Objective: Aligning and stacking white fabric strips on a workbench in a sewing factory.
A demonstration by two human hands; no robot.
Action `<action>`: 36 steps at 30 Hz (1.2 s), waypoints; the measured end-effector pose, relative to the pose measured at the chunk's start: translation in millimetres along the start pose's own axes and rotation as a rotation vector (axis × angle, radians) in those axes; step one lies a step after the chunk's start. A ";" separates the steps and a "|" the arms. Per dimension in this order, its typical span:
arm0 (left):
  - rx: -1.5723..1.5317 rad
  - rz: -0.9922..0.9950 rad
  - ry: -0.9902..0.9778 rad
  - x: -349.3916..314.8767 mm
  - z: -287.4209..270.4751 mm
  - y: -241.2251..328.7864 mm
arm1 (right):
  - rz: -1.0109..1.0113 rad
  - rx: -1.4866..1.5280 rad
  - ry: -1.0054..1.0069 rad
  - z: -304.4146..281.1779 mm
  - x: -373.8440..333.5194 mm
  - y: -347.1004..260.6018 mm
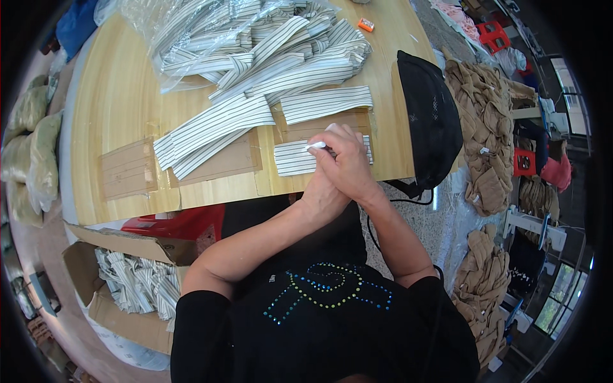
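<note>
At the front edge of the table, my right hand lies over my left hand. The fingers of my right hand are curled closed around a small white stick-like thing, whose exact kind I cannot make out. My left hand's fingers are mostly hidden under the right. Beneath both hands a short striped fabric strip lies flat, partly covered. Just beyond it, a second striped strip rests on a brown cardboard template. To the left, longer overlapping striped strips lie slanted across another brown template.
A large heap of striped strips under clear plastic fills the table's far side, with an orange object nearby. A black bag hangs at the right edge. Lower left, a cardboard box holds cut strips. Brown garments are piled right.
</note>
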State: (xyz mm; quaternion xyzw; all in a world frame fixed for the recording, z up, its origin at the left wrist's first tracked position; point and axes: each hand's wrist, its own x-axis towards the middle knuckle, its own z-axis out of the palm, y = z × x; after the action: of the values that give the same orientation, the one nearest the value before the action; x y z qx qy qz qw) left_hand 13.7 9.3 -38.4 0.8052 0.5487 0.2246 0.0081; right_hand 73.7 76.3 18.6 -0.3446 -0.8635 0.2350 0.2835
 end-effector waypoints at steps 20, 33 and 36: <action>0.142 -0.132 0.277 -9.9 -140.2 -90.1 | 0.391 0.783 0.485 -51.4 13.5 40.7; -0.246 -0.062 0.139 12.4 -92.7 -26.2 | 0.407 -0.093 0.245 -30.7 -37.7 47.6; -0.200 -0.007 0.041 14.8 -49.4 -11.4 | 0.453 0.014 0.240 -30.3 -35.6 48.9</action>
State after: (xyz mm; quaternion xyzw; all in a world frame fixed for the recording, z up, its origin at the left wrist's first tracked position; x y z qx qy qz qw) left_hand -10.3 15.4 8.3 0.7937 0.5264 0.2947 0.0781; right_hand 137.4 88.7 -0.4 -0.5527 -0.7229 0.2558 0.3264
